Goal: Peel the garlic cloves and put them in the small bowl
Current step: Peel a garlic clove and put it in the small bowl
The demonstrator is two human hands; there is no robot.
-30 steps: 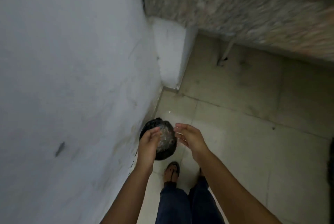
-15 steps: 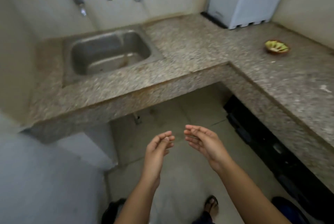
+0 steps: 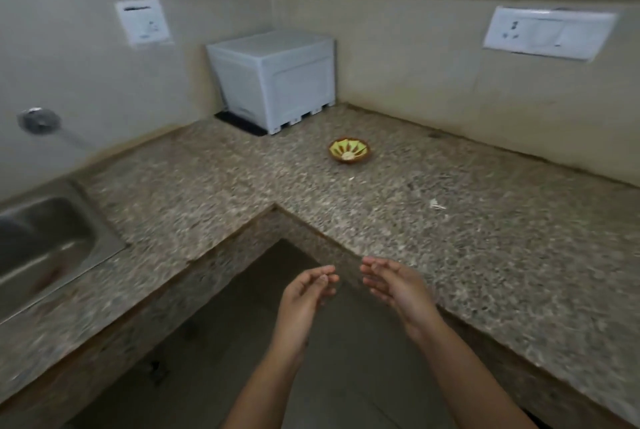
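A small brown bowl [image 3: 349, 150] with a yellow-green patterned inside sits on the granite counter [image 3: 450, 238], toward the back corner. Pale peeled garlic cloves [image 3: 348, 155] lie inside it. A bit of white garlic skin [image 3: 436, 204] lies on the counter to the bowl's right. My left hand [image 3: 304, 293] and my right hand [image 3: 394, 285] hover side by side in front of the counter's inner corner, palms facing each other, fingers relaxed, holding nothing.
A white plastic box [image 3: 277, 78] stands in the back corner of the counter. A steel sink [image 3: 41, 245] is set into the counter at the left, with a wall tap fitting [image 3: 38, 120] above. Wall sockets [image 3: 547, 32] are at the right. Floor lies below the hands.
The view has swung up and right, from a black bin on the floor to the sink, then to the counter corner with the bowl. Both hands stay empty, held in front.
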